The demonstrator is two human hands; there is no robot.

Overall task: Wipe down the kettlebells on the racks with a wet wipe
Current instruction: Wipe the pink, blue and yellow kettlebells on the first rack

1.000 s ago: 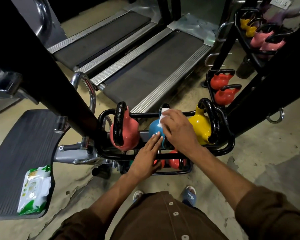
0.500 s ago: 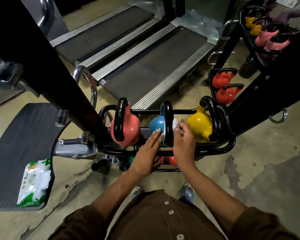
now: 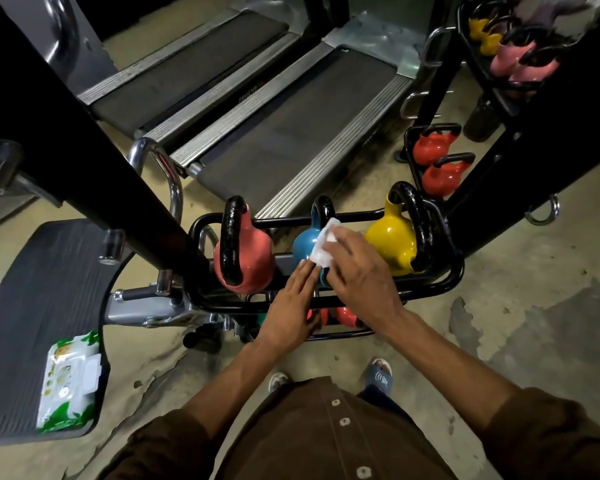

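Since half a second ago the right hand [image 3: 361,275] has slid up and to the left, from the gap beside the yellow bell onto the top of the round blue kettlebell with the black handle [image 3: 303,242]. It carries the folded white wet wipe [image 3: 323,244] along, and the wipe now lies across the bell's shoulder, against the handle. The fingers and thumb curve over the wipe and hold it pressed to the blue surface.

The left hand [image 3: 288,308] lies flat with straight fingers, their tips touching the lower front of the same bell, just below the wipe.

To the left of the grip stands a coral-pink kettlebell [image 3: 253,258], and to its right a glossy yellow kettlebell [image 3: 390,242]. All three sit in the black tubular steel rack [image 3: 456,271].

Well to the left of both hands and nearer the person, a green-and-white pack of wipes [image 3: 70,382] rests on a dark ribbed rubber footplate [image 3: 39,299]. Beyond the grip and to its right, two red kettlebells [image 3: 433,145] sit in another rack.
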